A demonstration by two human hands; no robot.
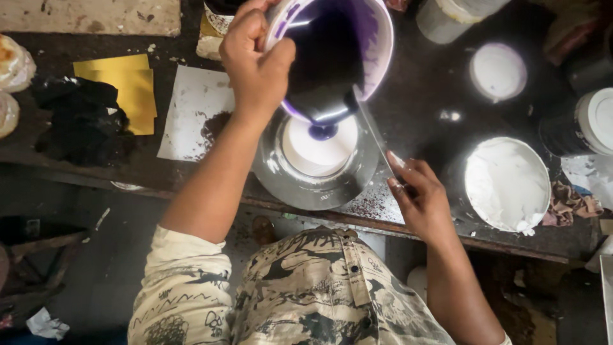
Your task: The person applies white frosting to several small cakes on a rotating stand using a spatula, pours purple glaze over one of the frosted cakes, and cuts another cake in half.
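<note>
Both of our hands are at work over the dark, stained bench (115,169); our left hand (255,61) is wrapped tight around the rim of a white bucket (377,38), thumb outside and fingers curled over the lip, tipping it steeply toward us so that its mouth faces down; our right hand (421,198) is closed in a pinch on the handle end of a thin metal blade (373,134), whose long axis runs up and to the left from our fingers toward the bucket's lower lip.

Inside the bucket the wall is coated in purple paint (325,57), very dark where it pools; a small blob of the same purple (322,132) lies on the white contents of a round metal tin (313,166) that stands directly under the lip, at the near edge of the bench and between our two forearms. So the tin sits below and just toward us from the left hand, and to the left of the right hand; the right is the nearer of the two to the tin's rim, while the blade's tip meets the bucket just above it.

Round about: an open tub of white paste (507,185) to the right of our right hand, a smaller white lid (498,71) beyond it, yellow card (131,89) and a black rag (80,121) well off to the left.
</note>
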